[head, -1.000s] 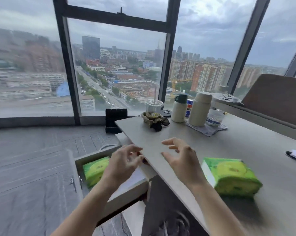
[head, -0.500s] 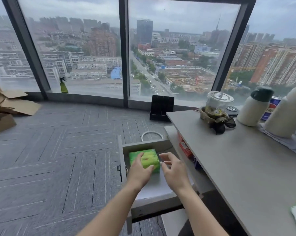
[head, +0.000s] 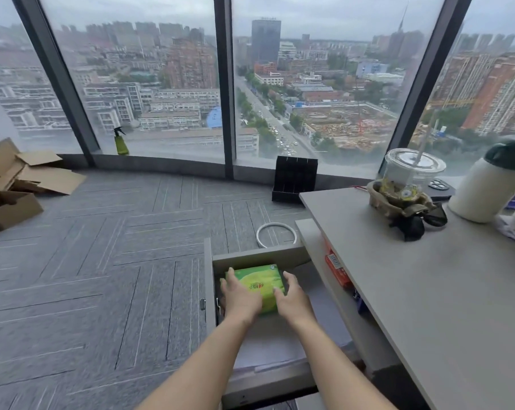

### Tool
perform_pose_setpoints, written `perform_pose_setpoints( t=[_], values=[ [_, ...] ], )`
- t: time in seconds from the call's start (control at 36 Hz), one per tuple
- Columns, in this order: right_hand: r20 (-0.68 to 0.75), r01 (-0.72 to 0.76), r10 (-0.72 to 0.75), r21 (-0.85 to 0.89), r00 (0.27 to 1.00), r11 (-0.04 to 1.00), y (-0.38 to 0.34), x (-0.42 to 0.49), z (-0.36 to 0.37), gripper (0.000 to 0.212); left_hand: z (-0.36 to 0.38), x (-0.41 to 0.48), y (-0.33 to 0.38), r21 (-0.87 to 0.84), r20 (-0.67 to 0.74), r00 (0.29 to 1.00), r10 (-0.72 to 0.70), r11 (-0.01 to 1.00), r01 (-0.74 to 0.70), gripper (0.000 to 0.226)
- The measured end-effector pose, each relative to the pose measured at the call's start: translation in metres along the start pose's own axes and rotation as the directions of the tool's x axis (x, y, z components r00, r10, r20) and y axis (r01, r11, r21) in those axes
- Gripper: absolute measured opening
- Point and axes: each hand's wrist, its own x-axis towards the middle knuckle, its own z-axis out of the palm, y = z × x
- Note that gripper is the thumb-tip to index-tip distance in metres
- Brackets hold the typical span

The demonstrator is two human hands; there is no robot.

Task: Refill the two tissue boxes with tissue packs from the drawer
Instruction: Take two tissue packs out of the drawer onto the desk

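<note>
A green tissue pack (head: pixel 259 281) lies at the far end of the open drawer (head: pixel 210 276), which sticks out from under the grey desk (head: pixel 427 291). My left hand (head: pixel 240 295) rests on the pack's left side with fingers curled over its edge. On the pack's right side sits my right hand (head: pixel 290 295), fingers wrapped around the corner. Both hands clasp the pack, which stays inside the drawer. White paper (head: pixel 274 335) lines the drawer's near part. No tissue box shows.
On the desk stand a plastic cup (head: pixel 410 170) in a cardboard holder, a white flask (head: pixel 489 184) and dark sunglasses (head: pixel 419 220). A black rack (head: pixel 294 183) and white ring (head: pixel 276 234) lie on the carpet. Cardboard boxes (head: pixel 10 184) sit far left, a spray bottle (head: pixel 120 142) by the window.
My view has swung left from the desk to the drawer. Both hands left the desk edge, reached into the drawer and closed around the green pack's two sides.
</note>
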Motion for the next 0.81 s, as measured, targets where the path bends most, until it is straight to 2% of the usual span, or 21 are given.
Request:
perform_pose_setpoints(
  t=[0.11,0.25,0.44,0.64,0.81],
  values=[
    [0.02,-0.026,0.026,0.011,0.999,1.0,0.005,0.004,0.006,0.044,0.001,0.002,-0.002,-0.032,0.005,0.999,-0.04,0.999,0.04,0.085],
    [-0.018,-0.024,0.025,0.021,1.0,0.999,0.007,-0.001,0.006,0.041,-0.001,0.001,0.0,-0.072,-0.018,1.0,-0.023,0.997,0.022,0.076],
    [-0.113,0.011,-0.006,0.049,0.994,0.999,-0.009,-0.016,-0.006,0.048,-0.008,-0.01,0.015,-0.076,-0.057,0.996,0.069,0.994,-0.073,0.073],
    [-0.244,0.162,-0.123,0.148,0.962,0.976,-0.05,-0.045,-0.033,0.044,-0.031,-0.038,0.049,-0.145,-0.127,0.972,0.198,0.966,-0.216,0.072],
    [-0.329,0.307,-0.265,0.083,0.906,0.948,-0.087,-0.075,-0.057,0.043,-0.068,-0.069,0.08,-0.186,-0.248,0.922,0.298,0.919,-0.347,0.069]
  ],
)
